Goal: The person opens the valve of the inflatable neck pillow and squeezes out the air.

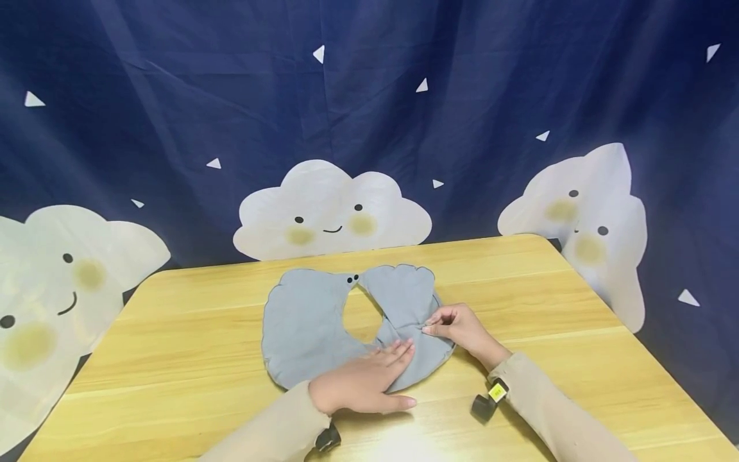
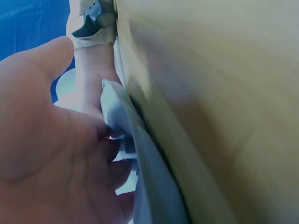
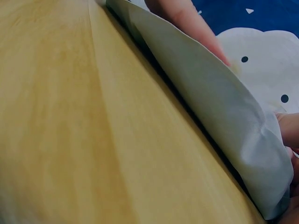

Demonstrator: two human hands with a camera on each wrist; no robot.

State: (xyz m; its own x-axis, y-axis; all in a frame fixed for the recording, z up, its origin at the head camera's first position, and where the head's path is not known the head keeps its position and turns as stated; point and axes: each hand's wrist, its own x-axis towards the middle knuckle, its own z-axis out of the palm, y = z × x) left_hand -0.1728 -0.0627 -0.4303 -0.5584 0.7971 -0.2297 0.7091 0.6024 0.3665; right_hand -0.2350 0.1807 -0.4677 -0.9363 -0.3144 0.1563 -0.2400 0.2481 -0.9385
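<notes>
A grey baby bib [image 1: 306,314] with a scalloped edge lies spread on the table, its round neck opening in the middle and two dark snaps [image 1: 353,278] at the top. My left hand [image 1: 366,382] rests flat on the lower right part of the bib, fingers straight and thumb stretched out over the table. With thumb and fingertips, my right hand [image 1: 458,327] pinches a fold of cloth at the bib's right side, where creases run toward the neck opening. The right wrist view shows the bib's near edge [image 3: 201,79] rising off the tabletop.
The light wooden table [image 1: 202,333] has rounded far corners. Behind it hangs a dark blue curtain [image 1: 369,115] printed with white clouds and small triangles. A small black camera [image 1: 485,405] is strapped at the right wrist, another [image 1: 328,438] at the left.
</notes>
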